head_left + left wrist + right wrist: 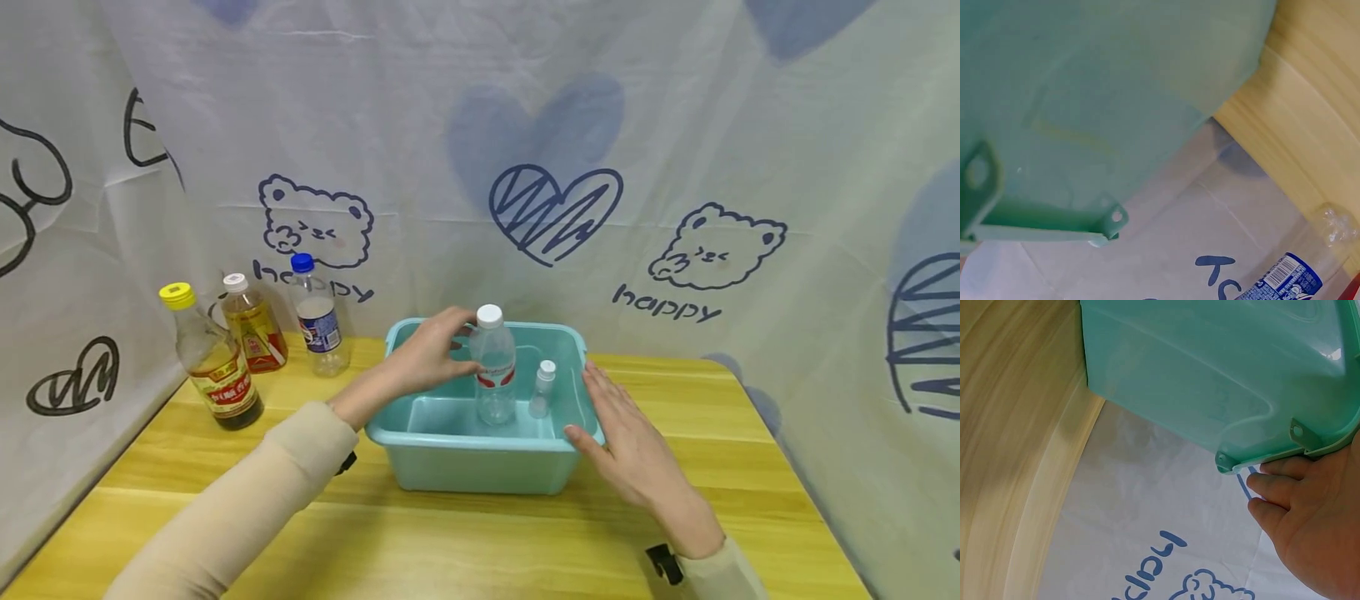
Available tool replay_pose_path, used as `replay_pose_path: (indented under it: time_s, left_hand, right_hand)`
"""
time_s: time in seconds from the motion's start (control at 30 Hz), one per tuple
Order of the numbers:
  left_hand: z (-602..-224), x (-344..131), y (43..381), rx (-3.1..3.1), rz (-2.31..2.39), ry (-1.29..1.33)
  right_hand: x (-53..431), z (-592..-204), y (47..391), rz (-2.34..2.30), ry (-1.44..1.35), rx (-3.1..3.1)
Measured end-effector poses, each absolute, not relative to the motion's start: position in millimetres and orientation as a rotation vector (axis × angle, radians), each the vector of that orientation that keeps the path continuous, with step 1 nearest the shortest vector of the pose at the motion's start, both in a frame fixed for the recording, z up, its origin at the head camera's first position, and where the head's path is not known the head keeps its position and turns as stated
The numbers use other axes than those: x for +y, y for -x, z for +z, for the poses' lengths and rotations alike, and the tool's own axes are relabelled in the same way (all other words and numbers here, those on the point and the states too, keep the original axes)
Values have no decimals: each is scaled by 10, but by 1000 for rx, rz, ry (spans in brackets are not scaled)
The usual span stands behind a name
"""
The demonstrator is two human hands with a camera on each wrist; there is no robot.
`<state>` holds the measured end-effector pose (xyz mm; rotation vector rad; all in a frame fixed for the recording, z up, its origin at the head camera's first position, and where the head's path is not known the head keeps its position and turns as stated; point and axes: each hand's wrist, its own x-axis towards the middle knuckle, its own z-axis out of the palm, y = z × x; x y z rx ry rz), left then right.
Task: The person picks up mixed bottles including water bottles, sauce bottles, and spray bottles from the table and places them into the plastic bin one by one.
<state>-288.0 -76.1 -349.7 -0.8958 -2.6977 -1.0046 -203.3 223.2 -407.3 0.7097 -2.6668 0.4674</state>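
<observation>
A light teal plastic basin (480,462) stands on the wooden table. In it a clear plastic bottle (497,400) with a white cap and red-marked label stands upright, beside a small clear bottle (542,392), also white-capped. My left hand (431,350) reaches over the basin's left side, thumb and fingers spread in a loose curve. Its fingertips are right at the larger bottle's left edge. My right hand (630,442) lies along the basin's right rim with fingers extended; the right wrist view shows fingertips (1269,487) against the rim's underside.
Left of the basin stand a yellow-capped dark sauce bottle (225,383), a white-capped bottle of reddish liquid (258,333) and a blue-capped Pepsi bottle (318,325). A printed white cloth (435,250) hangs behind the table (450,542).
</observation>
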Motion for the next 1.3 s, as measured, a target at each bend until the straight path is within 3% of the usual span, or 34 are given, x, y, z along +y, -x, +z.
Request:
replay_pose_path:
  time_s: [0.5,1.3]
  left_hand:
    - [-3605,-731,2999,-2694,-878,1030]
    - [-3597,-779,2972,-2746,-893,951]
  right_hand:
    - [2222,-4066,2030,454,-697,-2683]
    - [2221,-4071,2031,461,-700,-2664]
